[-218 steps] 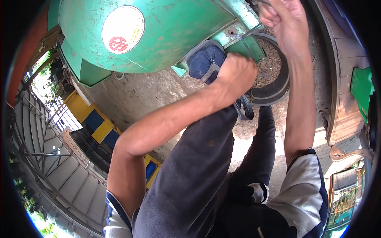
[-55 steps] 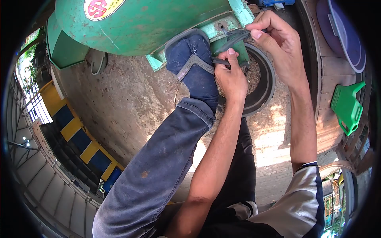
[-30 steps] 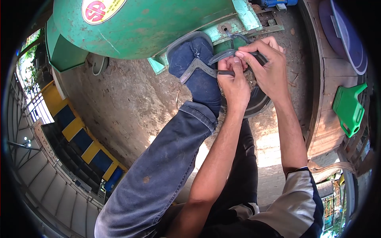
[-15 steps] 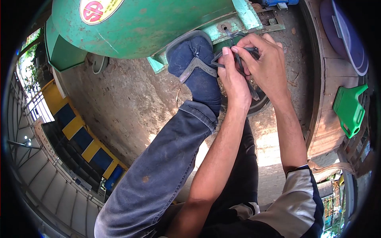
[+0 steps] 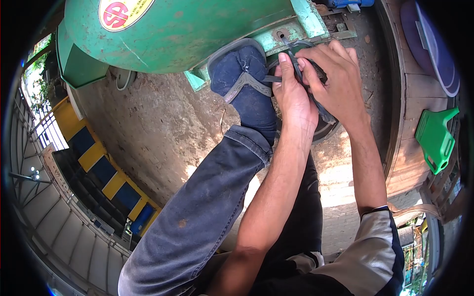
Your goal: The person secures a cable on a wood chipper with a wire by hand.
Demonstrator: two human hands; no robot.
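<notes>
Dark rubber-like strips (image 5: 323, 112) run between my two hands, near a hole in the light green metal frame (image 5: 284, 35). My left hand (image 5: 295, 96) is closed, its thumb and fingers pinching the strips. Close beside it on the right, my right hand (image 5: 333, 74) has its fingers bent round the same strips, the fingertips partly hidden. One strip reaches left toward my foot in a dark blue sock and grey sandal (image 5: 244, 84). The upper ends of the strips lie against the frame's edge.
A large green rounded tank (image 5: 182, 34) with a sticker stands above the frame. On the right are a green plastic jug (image 5: 435, 138), a purple basin (image 5: 429, 47) and wooden boards (image 5: 412, 118). A yellow and blue striped edge (image 5: 106, 160) runs along the left.
Both hands have shifted slightly right and down along the strips. My right hand's fingers are more spread over them, and the lower strip end has moved right.
</notes>
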